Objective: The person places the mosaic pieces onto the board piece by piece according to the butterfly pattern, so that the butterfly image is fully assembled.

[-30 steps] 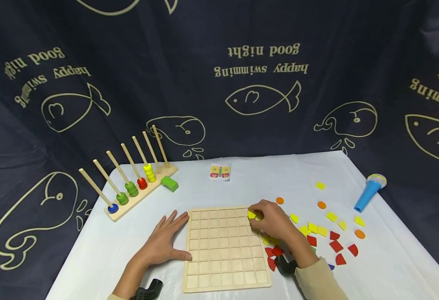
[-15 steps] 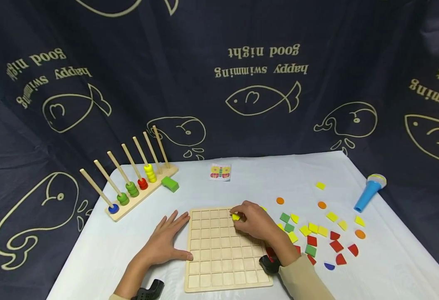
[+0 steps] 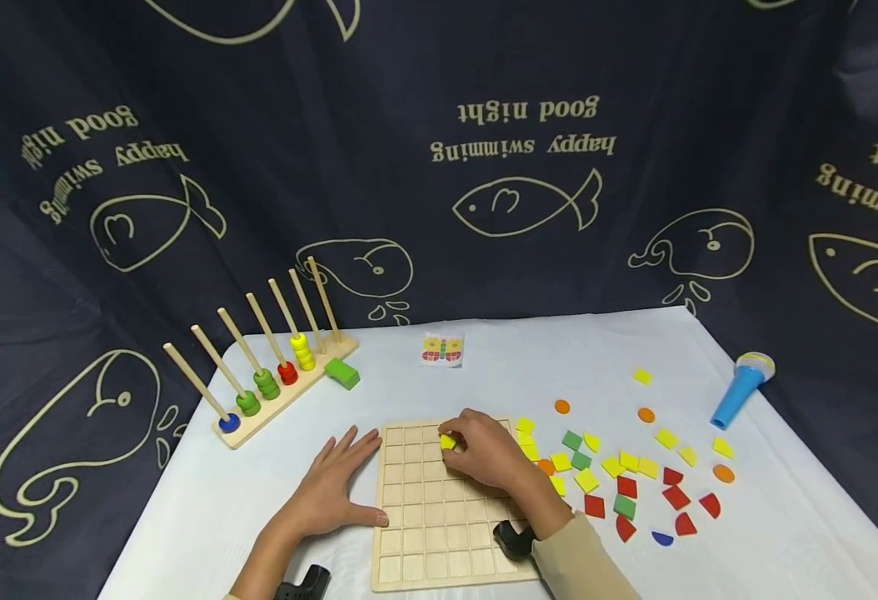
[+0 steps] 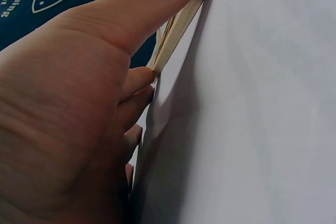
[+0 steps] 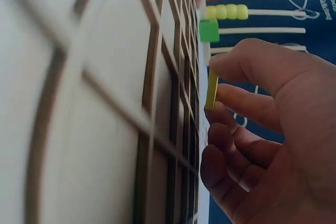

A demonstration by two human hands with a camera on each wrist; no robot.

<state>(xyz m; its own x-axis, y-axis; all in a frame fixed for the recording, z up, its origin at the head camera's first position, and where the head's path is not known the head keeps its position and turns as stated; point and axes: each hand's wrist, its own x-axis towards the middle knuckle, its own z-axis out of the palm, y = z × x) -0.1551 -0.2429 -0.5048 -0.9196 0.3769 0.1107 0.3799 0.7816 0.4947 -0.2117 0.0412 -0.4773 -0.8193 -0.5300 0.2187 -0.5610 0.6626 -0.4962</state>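
Observation:
A wooden grid board [image 3: 413,540] lies on the white table, its cells bare where they show. My right hand [image 3: 487,454] is over the board's upper middle and pinches a yellow tile [image 3: 447,442] between thumb and fingertips. In the right wrist view the thin yellow tile [image 5: 212,91] is seen edge-on, just off the grid. My left hand [image 3: 331,492] rests at the board's left edge with fingers spread. The left wrist view shows the thumb of that hand [image 4: 68,98] and its fingertips touching the board's side [image 4: 181,24].
Several loose yellow, red, green, orange and blue pieces lie right of the board, among them a green square [image 3: 624,507]. A butterfly pattern card [image 3: 442,350] lies behind it. A bead stacker [image 3: 281,392], a green block [image 3: 342,373] and a toy microphone [image 3: 742,387] stand farther out.
My right hand has moved left with the yellow tile, from the board's right edge to its upper middle, uncovering pieces on the right. My left hand has stayed at the board's edge.

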